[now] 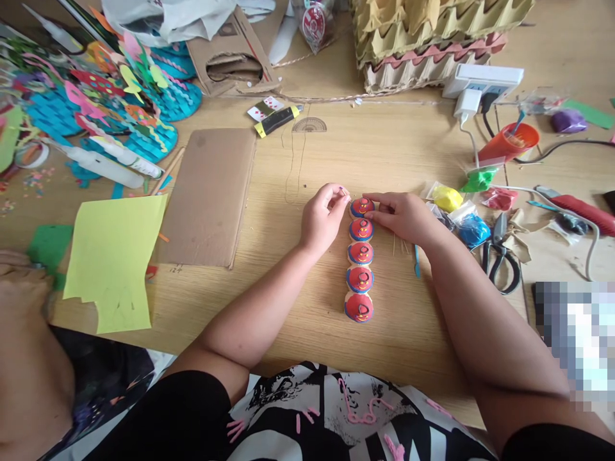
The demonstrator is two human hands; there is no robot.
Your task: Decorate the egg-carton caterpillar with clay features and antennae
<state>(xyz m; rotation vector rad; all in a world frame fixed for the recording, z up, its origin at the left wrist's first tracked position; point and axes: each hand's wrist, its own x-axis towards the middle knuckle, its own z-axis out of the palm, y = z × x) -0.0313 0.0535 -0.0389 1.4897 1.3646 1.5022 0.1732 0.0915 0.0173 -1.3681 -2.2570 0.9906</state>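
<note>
A strip of egg-carton cups [360,254] lies upright in front of me, running away from my body. Red and blue modelling clay covers its domes, and each bears small yellow marks and a dark loop. My right hand [403,214] has its thumb and forefinger around the farthest cup [362,206], gripping it from the right. Just left of that cup, my left hand [325,214] is closed in a pinch. A tiny thin piece shows at its fingertips, too small to name. Thin sticks [400,244] and a blue tool [416,261] lie beneath and beside my right wrist.
Bags of yellow clay [446,197] and blue clay [473,229] lie right, near scissors [502,253] and an orange cup [510,142]. Cardboard [209,195] and yellow paper [113,256] are left. Egg trays [423,45] and a power strip [483,80] stand behind. Another person's arm [29,358] rests left.
</note>
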